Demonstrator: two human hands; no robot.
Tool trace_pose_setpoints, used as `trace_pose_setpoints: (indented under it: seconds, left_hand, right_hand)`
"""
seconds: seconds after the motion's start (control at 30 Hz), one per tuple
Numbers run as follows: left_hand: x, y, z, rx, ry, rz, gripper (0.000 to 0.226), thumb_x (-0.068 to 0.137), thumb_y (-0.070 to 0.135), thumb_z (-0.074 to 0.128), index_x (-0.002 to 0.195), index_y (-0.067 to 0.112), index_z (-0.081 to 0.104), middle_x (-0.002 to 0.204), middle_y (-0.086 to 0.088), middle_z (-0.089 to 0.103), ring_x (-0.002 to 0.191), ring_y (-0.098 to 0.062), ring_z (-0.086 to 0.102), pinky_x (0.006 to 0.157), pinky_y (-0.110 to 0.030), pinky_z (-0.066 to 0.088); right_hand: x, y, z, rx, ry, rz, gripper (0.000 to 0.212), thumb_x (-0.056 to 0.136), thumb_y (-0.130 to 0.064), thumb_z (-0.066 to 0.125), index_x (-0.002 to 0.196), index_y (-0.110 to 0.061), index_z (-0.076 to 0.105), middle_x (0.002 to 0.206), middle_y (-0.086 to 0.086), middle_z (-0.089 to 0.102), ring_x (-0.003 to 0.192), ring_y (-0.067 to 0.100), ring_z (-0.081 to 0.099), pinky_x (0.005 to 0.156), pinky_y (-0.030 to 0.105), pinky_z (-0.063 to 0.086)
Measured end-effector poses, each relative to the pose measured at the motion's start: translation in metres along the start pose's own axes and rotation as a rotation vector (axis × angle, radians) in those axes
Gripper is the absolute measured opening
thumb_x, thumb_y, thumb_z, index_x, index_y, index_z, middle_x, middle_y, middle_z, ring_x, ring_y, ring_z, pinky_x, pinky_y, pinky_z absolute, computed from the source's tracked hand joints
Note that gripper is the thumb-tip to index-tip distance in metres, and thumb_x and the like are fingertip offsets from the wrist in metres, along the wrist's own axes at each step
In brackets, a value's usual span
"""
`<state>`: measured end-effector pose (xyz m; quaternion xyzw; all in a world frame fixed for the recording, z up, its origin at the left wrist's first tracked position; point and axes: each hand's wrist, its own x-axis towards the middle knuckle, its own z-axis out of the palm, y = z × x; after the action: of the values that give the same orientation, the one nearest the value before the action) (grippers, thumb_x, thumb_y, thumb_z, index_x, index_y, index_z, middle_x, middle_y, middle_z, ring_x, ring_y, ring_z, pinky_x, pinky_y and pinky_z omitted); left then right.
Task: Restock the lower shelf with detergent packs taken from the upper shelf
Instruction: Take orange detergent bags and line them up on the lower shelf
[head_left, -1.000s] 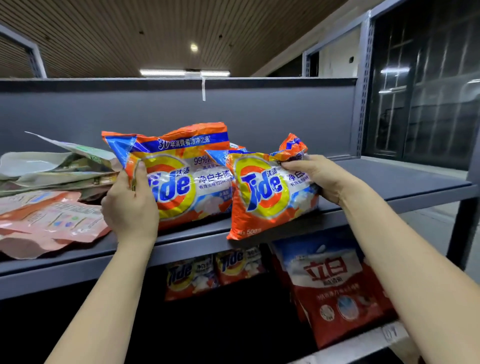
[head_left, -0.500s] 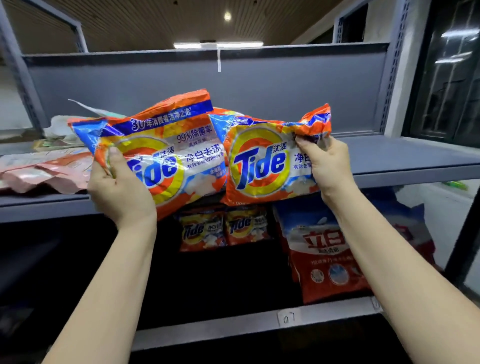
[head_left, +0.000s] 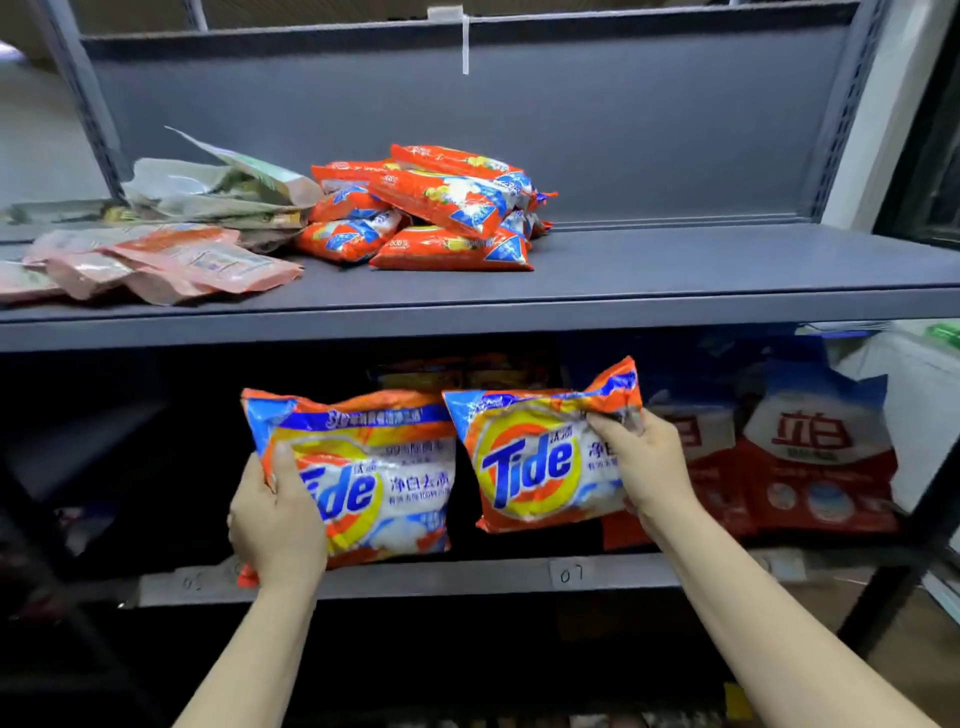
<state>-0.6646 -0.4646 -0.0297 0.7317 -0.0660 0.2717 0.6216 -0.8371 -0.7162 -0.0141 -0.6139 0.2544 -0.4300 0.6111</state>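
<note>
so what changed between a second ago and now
Both Tide packs came down from the upper shelf to the lower shelf opening. The left hand still grips the larger Tide pack, the right hand the smaller Tide pack.

I see glossy, crinkled plastic film on both Tide packs (head_left: 540, 462), catching the light. The upper shelf (head_left: 675, 270) looks like matt grey painted metal, smooth. The pale pink pouches (head_left: 171, 262) on it look duller, a soft-sheen plastic

pink pouches (head_left: 171, 262) | green-grey pouches (head_left: 218, 189) | red-white bags (head_left: 815, 457)
</note>
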Motion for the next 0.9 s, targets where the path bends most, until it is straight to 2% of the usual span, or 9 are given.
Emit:
trace_pose_setpoints:
  seconds: [0.07, 0.17, 0.23, 0.3, 0.37, 0.47, 0.57, 0.7, 0.9]
  left_hand:
    - [0.001, -0.020, 0.007, 0.029, -0.080, -0.065, 0.037, 0.100, 0.035, 0.043, 0.083, 0.004, 0.053, 0.063, 0.002, 0.056, 0.060, -0.018, 0.054, 0.068, -0.015, 0.048]
    - [0.012, -0.049, 0.026, -0.049, -0.194, -0.237, 0.039, 0.099, 0.036, 0.043, 0.086, 0.000, 0.053, 0.075, -0.018, 0.057, 0.072, -0.029, 0.054, 0.076, -0.049, 0.048]
    - [0.023, -0.063, 0.039, -0.142, -0.215, -0.344, 0.033, 0.099, 0.030, 0.045, 0.094, 0.000, 0.058, 0.078, -0.018, 0.057, 0.074, -0.029, 0.054, 0.069, -0.044, 0.046]
    - [0.034, -0.075, 0.048, -0.200, -0.231, -0.432, 0.027, 0.099, 0.025, 0.046, 0.108, 0.005, 0.061, 0.091, -0.016, 0.062, 0.089, -0.034, 0.061, 0.085, -0.046, 0.049]
    - [0.044, -0.087, 0.059, -0.279, -0.236, -0.510, 0.032, 0.100, 0.027, 0.048, 0.123, 0.007, 0.057, 0.107, -0.017, 0.064, 0.098, -0.034, 0.062, 0.090, -0.047, 0.049]
    - [0.061, -0.105, 0.078, -0.398, -0.274, -0.573, 0.036, 0.097, 0.040, 0.052, 0.118, 0.011, 0.060, 0.100, -0.012, 0.068, 0.084, -0.028, 0.067, 0.072, -0.044, 0.056]
    - [0.076, -0.127, 0.094, -0.488, -0.386, -0.579, 0.028, 0.096, 0.040, 0.051, 0.104, 0.016, 0.063, 0.088, -0.006, 0.070, 0.065, -0.019, 0.071, 0.049, -0.033, 0.056]
    - [0.091, -0.148, 0.107, -0.583, -0.602, -0.574, 0.040, 0.097, 0.040, 0.047, 0.121, 0.011, 0.059, 0.099, -0.015, 0.072, 0.080, -0.032, 0.072, 0.057, -0.046, 0.059]
    - [0.097, -0.164, 0.134, -0.553, -0.755, -0.701, 0.040, 0.095, 0.048, 0.047, 0.106, 0.014, 0.065, 0.098, -0.020, 0.072, 0.084, -0.041, 0.070, 0.063, -0.055, 0.057]
  right_hand:
    - [0.005, 0.016, 0.004, 0.005, -0.004, 0.098, 0.013, 0.084, -0.009, 0.067, 0.084, 0.003, 0.064, 0.077, 0.012, 0.067, 0.067, 0.023, 0.065, 0.065, 0.032, 0.053]
    - [0.020, 0.038, 0.013, -0.070, 0.008, 0.195, 0.010, 0.088, -0.010, 0.061, 0.087, 0.000, 0.060, 0.075, 0.014, 0.051, 0.056, 0.016, 0.047, 0.045, 0.016, 0.038]
    - [0.038, 0.051, 0.021, -0.086, 0.032, 0.292, 0.022, 0.093, -0.012, 0.054, 0.104, 0.007, 0.059, 0.091, 0.021, 0.060, 0.077, 0.029, 0.061, 0.060, 0.026, 0.049]
    - [0.055, 0.059, 0.031, -0.070, 0.030, 0.350, 0.031, 0.097, -0.012, 0.051, 0.122, 0.006, 0.054, 0.119, 0.022, 0.059, 0.109, 0.035, 0.058, 0.079, 0.033, 0.050]
    - [0.071, 0.067, 0.040, -0.046, 0.027, 0.325, 0.029, 0.095, -0.016, 0.056, 0.119, 0.001, 0.060, 0.113, 0.015, 0.063, 0.099, 0.027, 0.062, 0.061, 0.023, 0.047]
    - [0.089, 0.084, 0.054, 0.052, 0.012, 0.320, 0.009, 0.091, -0.018, 0.062, 0.096, -0.014, 0.068, 0.089, 0.001, 0.073, 0.067, 0.009, 0.069, 0.048, 0.017, 0.047]
    - [0.113, 0.104, 0.068, 0.066, 0.010, 0.317, 0.011, 0.088, -0.023, 0.067, 0.097, -0.018, 0.068, 0.096, 0.008, 0.074, 0.081, 0.019, 0.071, 0.071, 0.030, 0.057]
    - [0.144, 0.125, 0.085, 0.069, 0.048, 0.283, 0.008, 0.089, -0.023, 0.065, 0.096, -0.026, 0.062, 0.094, 0.015, 0.072, 0.087, 0.036, 0.069, 0.082, 0.050, 0.056]
    - [0.182, 0.144, 0.106, 0.055, 0.123, 0.200, 0.006, 0.095, -0.021, 0.057, 0.092, -0.026, 0.060, 0.074, 0.004, 0.068, 0.055, 0.015, 0.064, 0.051, 0.025, 0.053]
